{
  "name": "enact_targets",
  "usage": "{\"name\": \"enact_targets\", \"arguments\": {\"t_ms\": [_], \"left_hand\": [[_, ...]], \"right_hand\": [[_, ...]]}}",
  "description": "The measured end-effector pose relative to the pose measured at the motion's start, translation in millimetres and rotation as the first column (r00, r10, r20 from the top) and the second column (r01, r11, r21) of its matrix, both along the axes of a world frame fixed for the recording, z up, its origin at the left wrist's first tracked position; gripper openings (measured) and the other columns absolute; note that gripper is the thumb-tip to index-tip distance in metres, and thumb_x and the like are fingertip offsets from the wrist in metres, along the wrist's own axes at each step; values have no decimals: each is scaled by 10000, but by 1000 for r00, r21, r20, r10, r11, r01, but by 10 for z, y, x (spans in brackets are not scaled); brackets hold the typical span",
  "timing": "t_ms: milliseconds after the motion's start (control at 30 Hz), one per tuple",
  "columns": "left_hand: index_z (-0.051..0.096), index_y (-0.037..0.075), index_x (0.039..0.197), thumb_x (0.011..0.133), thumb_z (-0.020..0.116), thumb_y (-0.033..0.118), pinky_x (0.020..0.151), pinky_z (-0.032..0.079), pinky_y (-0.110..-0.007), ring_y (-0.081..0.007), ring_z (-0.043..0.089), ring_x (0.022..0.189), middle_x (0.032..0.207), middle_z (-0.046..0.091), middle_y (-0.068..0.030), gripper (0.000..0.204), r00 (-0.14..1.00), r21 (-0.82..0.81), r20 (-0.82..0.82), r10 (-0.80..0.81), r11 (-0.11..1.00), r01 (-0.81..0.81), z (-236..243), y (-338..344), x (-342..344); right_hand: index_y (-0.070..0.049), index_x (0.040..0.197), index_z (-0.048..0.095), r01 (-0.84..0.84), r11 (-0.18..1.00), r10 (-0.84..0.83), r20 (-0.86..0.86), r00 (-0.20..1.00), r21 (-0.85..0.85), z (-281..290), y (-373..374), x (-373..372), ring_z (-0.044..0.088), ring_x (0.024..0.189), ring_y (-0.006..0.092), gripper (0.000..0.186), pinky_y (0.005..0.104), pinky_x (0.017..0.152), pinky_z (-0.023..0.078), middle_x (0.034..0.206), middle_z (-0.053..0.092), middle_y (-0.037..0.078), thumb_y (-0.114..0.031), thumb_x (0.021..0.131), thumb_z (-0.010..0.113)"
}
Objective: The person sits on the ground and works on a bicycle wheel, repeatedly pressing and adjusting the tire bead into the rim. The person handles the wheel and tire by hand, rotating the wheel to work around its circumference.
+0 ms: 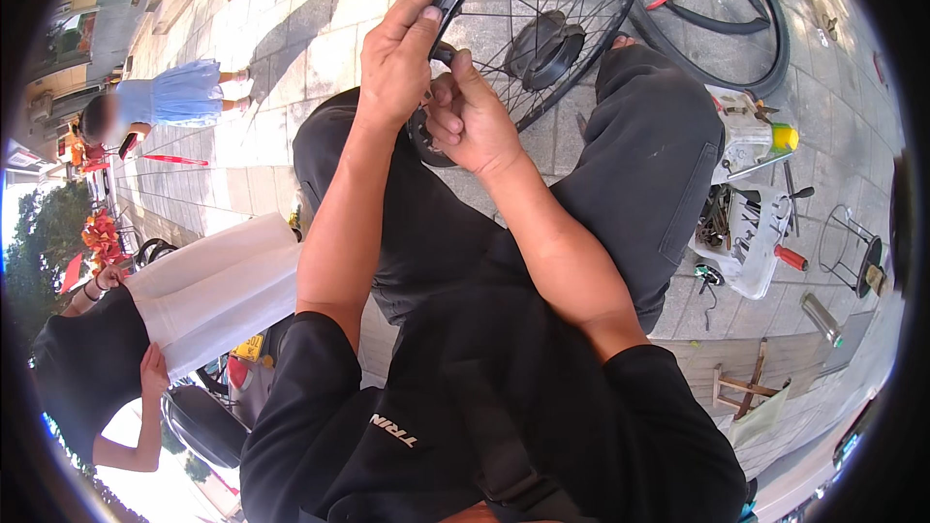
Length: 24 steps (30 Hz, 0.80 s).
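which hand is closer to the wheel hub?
Right. The right hand pinches the tire at the rim just below-left of the wheel hub; the left hand grips the rim farther left.

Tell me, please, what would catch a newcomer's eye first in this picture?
First the two bare hands at the top centre: the left hand grips the rim of a black spoked wheel, and the right hand pinches at the rim just below it. Next, the white tray of tools on the paving to the right. A loose black tyre lies beyond the wheel.
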<state>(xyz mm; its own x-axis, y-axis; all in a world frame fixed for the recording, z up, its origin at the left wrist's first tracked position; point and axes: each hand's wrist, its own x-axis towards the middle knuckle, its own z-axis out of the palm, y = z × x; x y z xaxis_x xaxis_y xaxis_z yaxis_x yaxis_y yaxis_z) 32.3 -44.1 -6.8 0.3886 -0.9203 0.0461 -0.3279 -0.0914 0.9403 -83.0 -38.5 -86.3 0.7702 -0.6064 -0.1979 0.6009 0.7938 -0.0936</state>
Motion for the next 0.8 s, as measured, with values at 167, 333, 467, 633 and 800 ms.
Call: {"name": "enact_targets", "arguments": {"t_ms": [167,333,467,633,800], "left_hand": [[684,-34,1288,1063,572,120,817,490,-274,-137,592,876,992,643,-61,295,980,-150,197,10,988,20,-5,47,-177],[636,-12,1350,1027,641,153,912,498,-406,-341,585,973,1017,653,-153,363,831,-162,543,-120,956,243,22,216,-86],[511,-34,1460,949,723,92,940,486,-453,-377,572,1021,1126,625,-201,567,780,-145,621,-71,968,204,-148,400,-192],[493,-82,1445,957,715,83,917,483,-472,-397,562,998,1087,595,-233,561,728,-170,686,5,973,153,-174,347,-288],[558,-88,1335,999,713,180,854,494,-463,-379,589,925,1003,611,-217,457,667,-185,736,115,982,34,-239,262,-247]], "right_hand": [[-133,894,557,-11,992,33,-171,985,129,34,-95,47,389,435,106,444,265,384,296,629,455,-12,-540,1017,685],[-162,789,541,-90,979,150,-351,924,183,231,-175,-32,324,408,109,413,284,392,232,568,426,-31,-471,1028,675],[-215,655,466,-169,968,231,-402,886,184,343,-274,-155,313,407,122,490,295,406,241,493,352,-69,-510,993,663],[-196,700,533,-174,972,230,-474,850,160,253,-305,-202,365,438,123,417,316,431,250,556,439,-54,-493,974,637],[-171,843,625,-101,987,132,-275,952,123,172,-201,-233,435,504,93,337,279,434,308,669,544,-34,-462,1012,641]]}}
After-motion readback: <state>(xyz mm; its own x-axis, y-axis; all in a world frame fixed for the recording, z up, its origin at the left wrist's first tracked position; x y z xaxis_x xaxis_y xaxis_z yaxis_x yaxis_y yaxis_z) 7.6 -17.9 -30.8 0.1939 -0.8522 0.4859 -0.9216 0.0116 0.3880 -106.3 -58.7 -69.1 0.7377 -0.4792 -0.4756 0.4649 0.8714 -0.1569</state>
